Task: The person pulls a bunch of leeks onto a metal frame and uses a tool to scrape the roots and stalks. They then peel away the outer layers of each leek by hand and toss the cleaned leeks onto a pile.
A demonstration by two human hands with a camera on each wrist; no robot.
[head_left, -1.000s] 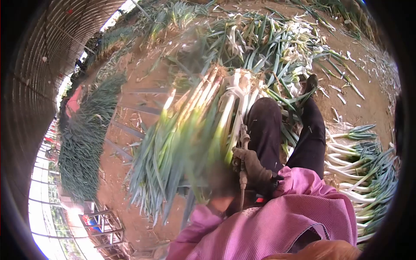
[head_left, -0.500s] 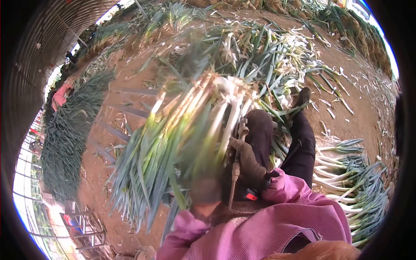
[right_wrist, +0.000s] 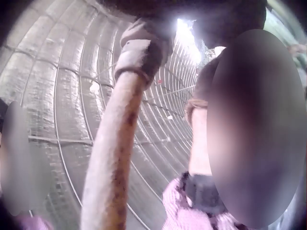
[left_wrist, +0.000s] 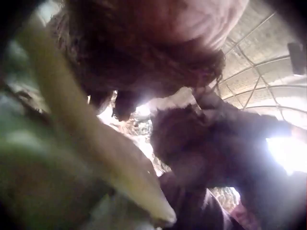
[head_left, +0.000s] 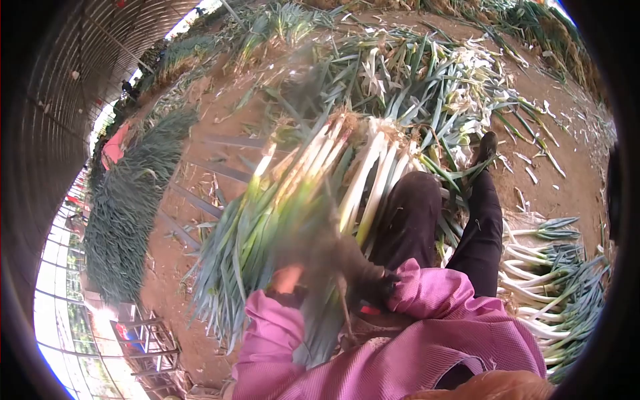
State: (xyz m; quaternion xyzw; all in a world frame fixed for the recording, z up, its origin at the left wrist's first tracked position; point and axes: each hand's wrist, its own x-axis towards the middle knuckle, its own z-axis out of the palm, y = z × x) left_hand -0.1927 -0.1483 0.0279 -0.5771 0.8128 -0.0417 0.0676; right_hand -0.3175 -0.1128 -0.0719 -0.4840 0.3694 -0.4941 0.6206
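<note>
Leek pile [head_left: 283, 190] straight ahead of the body, both hands at its near side.
Long axis slants: root ends [head_left: 347, 120] point away and rightward, leafy tops [head_left: 220, 283] back and leftward. Stems run forward from the left hand [head_left: 300, 259], the nearer one, over the leaves; blurred, can't tell its grip. Right hand [head_left: 355, 265] just beside, gripping the hose [right_wrist: 112, 143] by its fitting.

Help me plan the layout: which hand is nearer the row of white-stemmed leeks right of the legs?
Right. In the head view, the right hand is across the legs from the leek row; the left hand is farther off, by the large leek bunch.
</note>
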